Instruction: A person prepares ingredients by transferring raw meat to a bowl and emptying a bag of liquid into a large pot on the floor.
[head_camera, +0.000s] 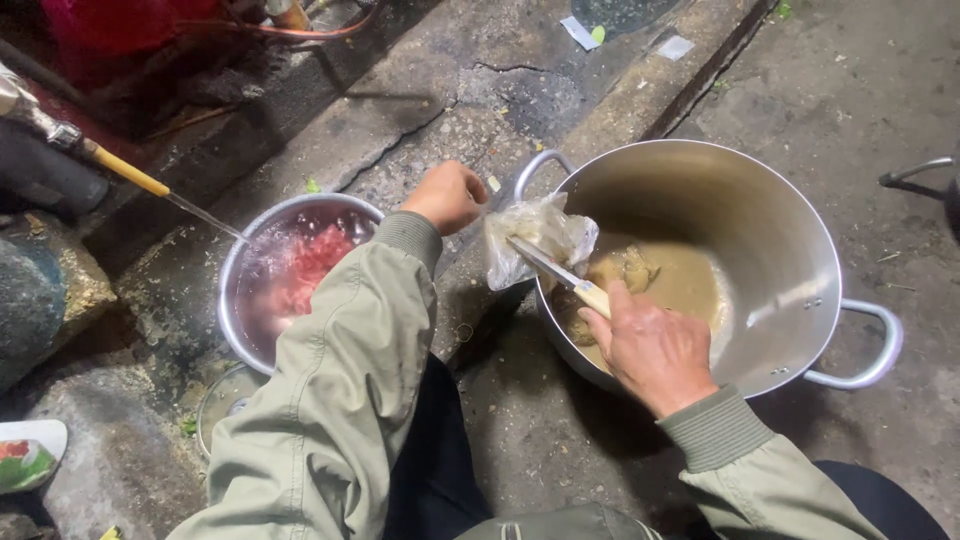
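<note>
Your right hand (655, 350) is closed around the pale handle of a knife (560, 272), whose blade points up and left toward a clear plastic bag (535, 240). Your left hand (447, 195) is clenched in a fist just left of the bag; it appears to pinch the bag's edge, though the contact itself cannot be made out. The bag hangs over the near-left rim of a large aluminium stockpot (760, 250), tilted toward you, with brownish liquid (685, 285) and soft pale lumps pooled in its lower side. Judged from its crumpled, glossy look, the bag is light, limp and probably slippery with wet contents, so it is best held by its gathered top edge, well clear of the blade. The pot looks heavy; its two loop handles are the places to grip it. To the left, apart from the pot, a smaller steel bowl (290, 270) holds water and reddish meat. Both vessels stand on the cracked concrete ground (500, 90). A yellow-handled tool (135, 172) lies farther left.
</note>
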